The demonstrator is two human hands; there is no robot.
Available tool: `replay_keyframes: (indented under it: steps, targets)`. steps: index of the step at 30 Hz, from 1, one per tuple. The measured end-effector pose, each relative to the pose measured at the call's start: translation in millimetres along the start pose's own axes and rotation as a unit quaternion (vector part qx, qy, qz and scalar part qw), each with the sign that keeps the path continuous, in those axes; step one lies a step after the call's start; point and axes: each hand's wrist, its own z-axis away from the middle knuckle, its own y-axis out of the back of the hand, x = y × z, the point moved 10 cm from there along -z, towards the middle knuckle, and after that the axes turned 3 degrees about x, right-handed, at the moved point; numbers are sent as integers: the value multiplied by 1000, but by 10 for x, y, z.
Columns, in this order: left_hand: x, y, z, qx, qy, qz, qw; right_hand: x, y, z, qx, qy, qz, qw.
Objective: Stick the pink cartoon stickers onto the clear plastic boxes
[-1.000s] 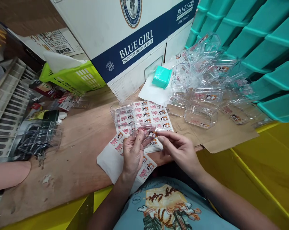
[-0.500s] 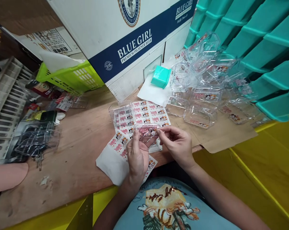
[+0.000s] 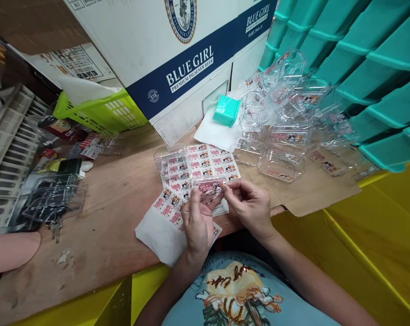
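Above the near edge of the bench (image 3: pixel 116 203), the left hand (image 3: pixel 196 222) grips a clear box (image 3: pixel 215 193) while the right hand (image 3: pixel 250 206) pinches a label (image 3: pixel 206 186) at its right end, probably best squared up before being smoothed flat.

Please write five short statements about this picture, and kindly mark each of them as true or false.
1. The left hand holds a clear plastic case. True.
2. The right hand has its fingertips at the case's right end. True.
3. The loose turquoise box stands inside the green basket. False: it rests on white paper, beside the carton.
4. Sticker sheets lie on the table. True.
5. All clear containers at the right are without pictures. False: several show printed animals.
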Motion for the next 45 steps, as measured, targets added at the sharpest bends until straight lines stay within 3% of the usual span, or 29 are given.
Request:
replay_keyframes:
  steps: [3, 6, 9, 11, 15, 19, 25, 31, 35, 39, 45]
  targets:
    - [-32, -1, 22, -2, 4, -5, 1000, -146, 43, 21, 5, 33, 28, 999]
    - [-58, 24, 39, 5, 8, -9, 1000, -438, 32, 88, -6, 112, 73, 991]
    - [-112, 18, 17, 0, 54, 9, 999, -628, -37, 160, -40, 170, 103, 979]
    - [-176, -31, -14, -21, 113, 32, 993, -588, -40, 151, -49, 156, 102, 981]
    - [-256, -116, -54, -56, 201, 50, 977, -288, 32, 32, -47, 63, 48, 996]
    - [-203, -145, -57, -61, 170, 41, 983, -162, 106, -37, -35, 28, 29, 999]
    - [-166, -117, -9, -25, 136, 51, 989, -581, 23, 188, -45, 193, 119, 973]
    - [-147, -91, -26, -5, 114, 52, 992, -267, 197, 62, 25, 88, 39, 995]
    - [-180, -55, -15, 12, 111, 48, 993, -137, 208, 39, 34, 59, 29, 997]
    - [-215, -51, -3, 18, 110, 47, 993, -231, 200, 67, 43, 127, 95, 986]
    - [-210, -38, -21, 32, 106, 63, 992, -306, 321, 24, 82, 216, 281, 932]
